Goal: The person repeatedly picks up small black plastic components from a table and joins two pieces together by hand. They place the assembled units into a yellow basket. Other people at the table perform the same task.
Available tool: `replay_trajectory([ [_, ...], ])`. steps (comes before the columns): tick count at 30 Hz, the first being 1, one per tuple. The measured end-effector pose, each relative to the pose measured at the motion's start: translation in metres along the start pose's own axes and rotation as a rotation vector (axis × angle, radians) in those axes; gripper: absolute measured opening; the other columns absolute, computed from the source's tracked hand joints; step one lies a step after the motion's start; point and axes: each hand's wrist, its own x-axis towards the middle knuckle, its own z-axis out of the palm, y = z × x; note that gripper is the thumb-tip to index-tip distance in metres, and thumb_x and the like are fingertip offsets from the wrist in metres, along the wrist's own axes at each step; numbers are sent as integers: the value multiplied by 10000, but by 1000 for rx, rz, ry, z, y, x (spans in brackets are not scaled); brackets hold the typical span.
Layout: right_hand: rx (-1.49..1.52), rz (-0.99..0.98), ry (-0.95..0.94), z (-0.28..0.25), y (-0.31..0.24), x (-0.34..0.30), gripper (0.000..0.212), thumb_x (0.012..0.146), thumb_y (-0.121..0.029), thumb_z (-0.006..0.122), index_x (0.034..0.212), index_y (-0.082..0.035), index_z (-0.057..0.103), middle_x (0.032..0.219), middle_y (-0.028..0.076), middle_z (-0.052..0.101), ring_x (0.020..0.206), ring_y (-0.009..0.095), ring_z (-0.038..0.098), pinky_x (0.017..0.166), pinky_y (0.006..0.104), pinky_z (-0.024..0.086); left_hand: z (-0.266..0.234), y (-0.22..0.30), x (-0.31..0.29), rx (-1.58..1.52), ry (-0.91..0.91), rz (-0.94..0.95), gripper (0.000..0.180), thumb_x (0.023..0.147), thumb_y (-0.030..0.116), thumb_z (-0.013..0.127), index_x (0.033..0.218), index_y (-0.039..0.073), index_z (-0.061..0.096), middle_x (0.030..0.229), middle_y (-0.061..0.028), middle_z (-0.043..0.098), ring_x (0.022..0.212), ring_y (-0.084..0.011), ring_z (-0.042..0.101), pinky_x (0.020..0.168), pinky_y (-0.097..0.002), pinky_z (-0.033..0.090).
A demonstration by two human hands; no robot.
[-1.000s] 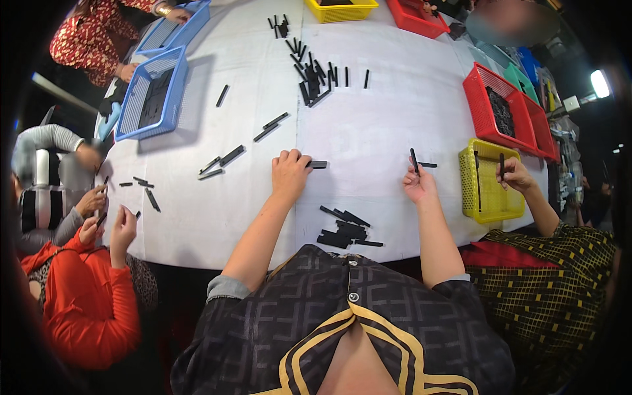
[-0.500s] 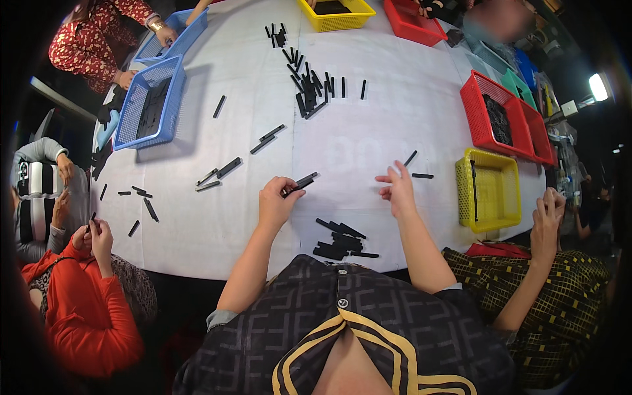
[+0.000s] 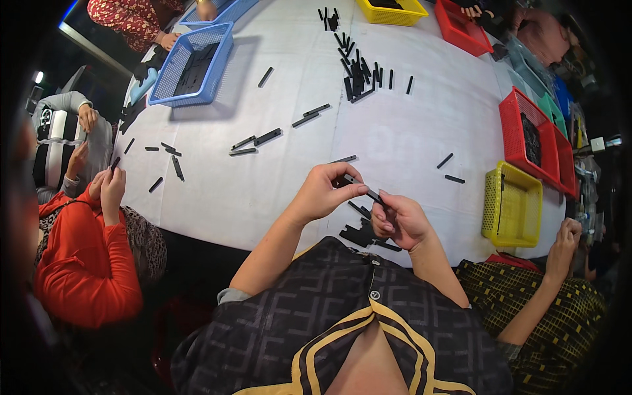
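A thin black bar (image 3: 374, 196) is held in front of my chest between both hands. My left hand (image 3: 326, 191) pinches one end with thumb and fingers; more black shows under its fingers, but I cannot tell whether that is a second bar. Thumb and fingertips of my right hand (image 3: 403, 220) close on the other end. Beneath and between the hands lies a pile of black bars (image 3: 359, 234) on the white table, partly covered by my right hand. Just beyond my left hand rests another black bar (image 3: 343, 158).
Loose bars lie left (image 3: 268, 137) and right (image 3: 454, 178) on the white table (image 3: 296, 79), with a bigger heap (image 3: 357, 76) farther off. Baskets stand around: blue (image 3: 224, 72), yellow (image 3: 490, 217), red (image 3: 510, 125). People sit close on both sides, one in red sleeves (image 3: 92, 263).
My right hand, open near two bars at the right before, has come in to my left hand and closed on the bar. The whole view has shifted, with table things now farther right and higher.
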Motion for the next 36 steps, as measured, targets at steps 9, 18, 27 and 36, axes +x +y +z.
replay_trajectory([
  [9, 122, -24, -134, 20, 17, -7, 365, 970, -311, 301, 732, -72, 442, 579, 12, 402, 531, 122, 343, 523, 249, 297, 21, -4, -7, -521, 67, 9, 198, 841, 106, 612, 1011, 28, 548, 787, 4, 555, 655, -56, 476, 626, -206, 400],
  [18, 206, -125, -207, 21, 24, -7, 333, 959, -313, 328, 740, -83, 429, 587, 0, 364, 547, 118, 334, 536, 250, 297, 32, 1, -10, -524, 146, -14, 258, 835, 85, 614, 1061, 25, 504, 627, 24, 510, 584, -27, 486, 514, -187, 356],
  [27, 181, -86, -97, 18, 25, -7, 323, 961, -306, 352, 735, -92, 437, 599, -15, 375, 539, 99, 322, 532, 238, 302, 51, 5, -7, -288, 296, 199, 131, 891, 131, 557, 937, 9, 551, 601, 1, 534, 467, -43, 479, 425, -181, 336],
  [36, -335, -275, 305, 21, 32, -3, 291, 956, -297, 414, 803, -79, 530, 658, -45, 438, 572, 34, 374, 490, 195, 300, 54, -2, -9, -200, 299, 73, 158, 914, 155, 523, 868, 5, 541, 582, 1, 518, 472, -40, 466, 425, -181, 335],
])
